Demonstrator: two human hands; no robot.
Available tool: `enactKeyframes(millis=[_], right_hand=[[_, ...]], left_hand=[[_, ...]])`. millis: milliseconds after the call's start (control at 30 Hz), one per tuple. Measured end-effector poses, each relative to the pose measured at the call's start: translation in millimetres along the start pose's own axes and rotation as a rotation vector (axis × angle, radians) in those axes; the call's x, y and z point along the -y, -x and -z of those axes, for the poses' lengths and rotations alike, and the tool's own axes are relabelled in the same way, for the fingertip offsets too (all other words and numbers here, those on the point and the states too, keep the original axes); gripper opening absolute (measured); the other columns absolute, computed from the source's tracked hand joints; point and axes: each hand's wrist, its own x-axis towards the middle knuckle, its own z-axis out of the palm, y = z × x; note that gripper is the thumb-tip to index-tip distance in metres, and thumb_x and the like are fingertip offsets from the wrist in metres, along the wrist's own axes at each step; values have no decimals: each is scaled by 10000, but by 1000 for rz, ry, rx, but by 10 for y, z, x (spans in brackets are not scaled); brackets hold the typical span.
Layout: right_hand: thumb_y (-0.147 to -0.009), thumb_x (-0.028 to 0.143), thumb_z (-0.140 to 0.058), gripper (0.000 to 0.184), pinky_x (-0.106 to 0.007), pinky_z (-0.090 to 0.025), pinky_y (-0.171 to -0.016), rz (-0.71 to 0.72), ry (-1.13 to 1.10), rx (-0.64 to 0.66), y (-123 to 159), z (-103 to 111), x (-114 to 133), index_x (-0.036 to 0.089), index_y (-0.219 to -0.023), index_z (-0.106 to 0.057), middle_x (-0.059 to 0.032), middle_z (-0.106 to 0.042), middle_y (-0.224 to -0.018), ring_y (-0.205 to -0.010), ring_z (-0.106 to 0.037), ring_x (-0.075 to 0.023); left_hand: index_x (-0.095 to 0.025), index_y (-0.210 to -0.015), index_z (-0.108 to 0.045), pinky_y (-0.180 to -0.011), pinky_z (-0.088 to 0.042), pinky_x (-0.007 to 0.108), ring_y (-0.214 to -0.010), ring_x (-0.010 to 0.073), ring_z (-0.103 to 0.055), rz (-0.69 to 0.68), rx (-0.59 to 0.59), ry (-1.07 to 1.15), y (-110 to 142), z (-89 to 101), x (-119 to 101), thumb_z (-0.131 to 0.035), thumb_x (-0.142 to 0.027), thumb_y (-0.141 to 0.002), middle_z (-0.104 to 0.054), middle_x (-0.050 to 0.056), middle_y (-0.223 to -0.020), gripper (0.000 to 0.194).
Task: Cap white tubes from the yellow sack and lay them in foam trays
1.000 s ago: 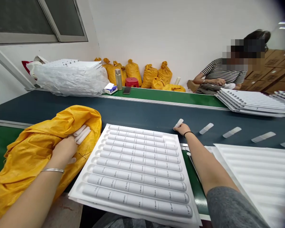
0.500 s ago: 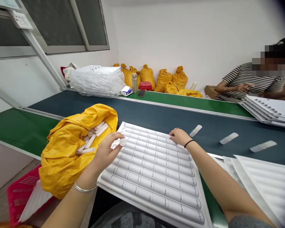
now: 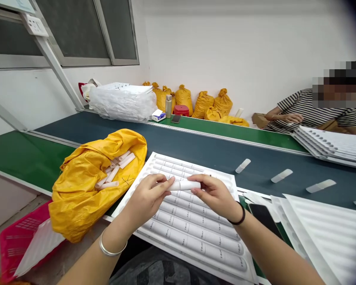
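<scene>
Above the middle of the tray, my left hand [image 3: 150,194] and my right hand [image 3: 216,194] grip the two ends of one white tube [image 3: 188,185]. It lies sideways, and a thin seam shows near its middle. Both hands are closed, thumbs and fingers pressed on it. Under them is a white moulded tray [image 3: 123,209] with rows of printed white tubes [image 3: 192,243] in its grooves. To the left of my left hand, a yellow sack [image 3: 77,186] lies with its mouth apart, showing several loose white tubes [image 3: 114,174].
Several translucent-ended tubes [image 3: 281,175] stand or lean along the dark belt [image 3: 213,151]. White trays [image 3: 329,233] and a dark phone [image 3: 264,217] are at right. A pink basket [image 3: 23,241] sits low at left. Across the belt, a person in a striped top [image 3: 305,107] works beside stacked trays [image 3: 329,144].
My left hand has gone from the sack to above the tray. My right hand left the belt, passed the tray's upper right, and now meets it on the same tube.
</scene>
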Motion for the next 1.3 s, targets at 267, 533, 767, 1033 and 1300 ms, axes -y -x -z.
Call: enactKeyframes(millis=[267, 533, 767, 1033, 1300], right_hand=[[-873, 151, -591, 331, -346, -496, -917, 261, 116, -84, 45, 58, 114, 243, -1191, -582, -75, -635, -1111, -1063, -591, -194], [-910, 164, -534, 342, -309, -498, -854, 293, 202, -27, 56, 65, 43, 224, -1246, -518, -78, -640, -1083, -982, -605, -172], [-920, 295, -534, 285, -261, -485, -641, 38, 78, 28, 100, 92, 63, 194, -1182, -580, -53, -672, -872, -720, -603, -143], [-904, 395, -549, 313, -228, -493, -589, -373, -465, 124, 127, 63, 130, 151, -1085, -626, -23, -603, -732, -619, -555, -102], [-892, 446, -546, 346, -232, -475, -585, -480, -550, 185, 263, -67, 46, 137, -1029, -621, -13, -574, -709, -607, -527, -95]], left_hand=[[-202, -1380, -398, -963, -434, 346, -1097, 211, -537, 25, -63, -10, -45, 68, -131, -654, -216, -833, -580, 101, -1173, 604], [-170, -1163, -577, -838, -480, 278, -933, 161, -608, 152, 76, 171, -49, 144, -137, -573, -201, -884, -654, 58, -1005, 280], [-147, -1241, -529, -813, -491, 325, -917, 183, -576, -5, -33, 54, -9, 76, -191, -594, -96, -849, -629, 88, -994, 401], [-149, -1298, -482, -756, -496, 344, -877, 188, -568, -177, -109, -78, -4, 45, -187, -582, -1, -816, -647, 97, -980, 514], [-113, -1305, -430, -741, -506, 359, -848, 198, -569, -139, 4, -68, 121, -163, -279, -513, 2, -831, -642, 107, -934, 494]])
